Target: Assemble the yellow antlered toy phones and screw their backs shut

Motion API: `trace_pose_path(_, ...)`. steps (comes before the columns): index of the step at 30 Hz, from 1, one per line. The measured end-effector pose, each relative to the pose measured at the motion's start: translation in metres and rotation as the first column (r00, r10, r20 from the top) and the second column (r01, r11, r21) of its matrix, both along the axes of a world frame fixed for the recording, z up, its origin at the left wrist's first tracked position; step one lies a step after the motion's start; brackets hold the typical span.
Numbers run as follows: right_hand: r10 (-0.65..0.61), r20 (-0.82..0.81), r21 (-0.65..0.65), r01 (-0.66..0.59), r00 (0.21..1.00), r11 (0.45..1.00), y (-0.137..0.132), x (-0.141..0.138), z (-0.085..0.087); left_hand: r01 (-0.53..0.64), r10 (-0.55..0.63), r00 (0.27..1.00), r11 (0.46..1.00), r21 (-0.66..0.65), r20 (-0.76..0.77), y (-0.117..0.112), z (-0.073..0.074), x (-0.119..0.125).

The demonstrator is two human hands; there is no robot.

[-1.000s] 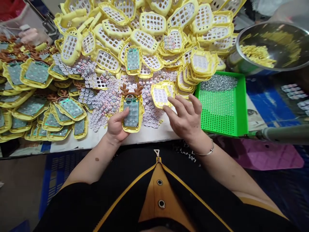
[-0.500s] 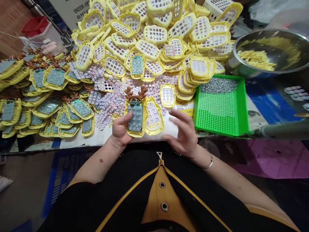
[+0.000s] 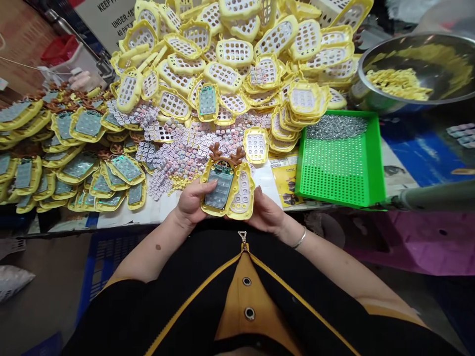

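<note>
My left hand (image 3: 190, 201) grips a yellow toy-phone shell half with brown antlers (image 3: 218, 193), thumb across its green circuit board and clear-grey pad. Beside it, edges touching, is the other yellow shell half (image 3: 244, 195), fitted with pale keys and small yellow buttons. My right hand (image 3: 267, 212) holds that half by its right edge, its fingers partly hidden behind. Just beyond my hands lie loose white and pink key pieces (image 3: 174, 163) and a scatter of small yellow pieces (image 3: 181, 183). A shell half with keys in it (image 3: 256, 146) lies farther back.
Yellow shells (image 3: 235, 52) are heaped at the back. Stacked shells with circuit boards (image 3: 77, 165) fill the left. On the right stand a green tray (image 3: 336, 180) holding small silvery pieces and a metal bowl (image 3: 452, 74) with yellow bits. White paper (image 3: 267, 180) lies near my right hand.
My right hand has moved left and taken hold of the keyed half. Both halves have shifted slightly right and toward me, the keyed half now turned more edge-on.
</note>
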State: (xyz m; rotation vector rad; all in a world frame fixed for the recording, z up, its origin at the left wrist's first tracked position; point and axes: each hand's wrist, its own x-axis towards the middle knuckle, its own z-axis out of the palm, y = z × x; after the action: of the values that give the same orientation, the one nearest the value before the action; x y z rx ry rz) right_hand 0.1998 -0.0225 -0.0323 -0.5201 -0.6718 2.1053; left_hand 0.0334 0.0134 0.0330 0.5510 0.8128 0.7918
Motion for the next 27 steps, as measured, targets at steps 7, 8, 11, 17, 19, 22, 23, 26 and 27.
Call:
trace_pose_path(7, -0.147, 0.024, -0.025, 0.148, 0.989, 0.989, 0.006, 0.004, 0.001, -0.201, 0.203, 0.979, 0.975, 0.092, -0.012, 0.001, 0.01, -0.006)
trace_pose_path(8, -0.16, 0.016, -0.022, 0.16, 0.987, 0.987, 0.008, 0.004, 0.003, -0.221, 0.223, 0.975, 0.969, 0.109, -0.001, 0.001, 0.012, -0.008)
trace_pose_path(11, -0.178, 0.018, -0.021, 0.179, 0.984, 0.984, 0.011, 0.002, 0.008, -0.252, 0.254, 0.967, 0.962, 0.107, -0.003, 0.002, 0.013, -0.011)
trace_pose_path(17, -0.174, 0.083, -0.059, 0.179, 0.981, 0.982, 0.01, -0.004, 0.007, -0.269, 0.274, 0.96, 0.961, 0.07, -0.062, 0.009, 0.008, -0.012)
trace_pose_path(19, -0.177, 0.117, -0.056, 0.184, 0.977, 0.981, 0.011, -0.008, 0.008, -0.303, 0.318, 0.942, 0.943, 0.137, -0.106, 0.009, 0.007, -0.009)
trace_pose_path(22, -0.204, 0.129, -0.015, 0.208, 0.97, 0.978, 0.014, -0.016, 0.009, -0.312, 0.371, 0.908, 0.909, 0.277, -0.195, 0.007, 0.006, 0.0)
trace_pose_path(23, -0.22, 0.127, 0.0, 0.222, 0.967, 0.975, 0.015, -0.019, 0.009, -0.301, 0.378, 0.9, 0.899, 0.317, -0.218, 0.006, 0.005, 0.004)
trace_pose_path(26, -0.264, 0.113, 0.03, 0.262, 0.958, 0.965, 0.018, -0.027, 0.006, -0.265, 0.385, 0.884, 0.88, 0.393, -0.264, 0.003, 0.001, 0.013)
trace_pose_path(27, -0.269, 0.11, 0.038, 0.267, 0.957, 0.963, 0.018, -0.029, 0.004, -0.255, 0.386, 0.88, 0.875, 0.412, -0.276, 0.002, 0.001, 0.016)
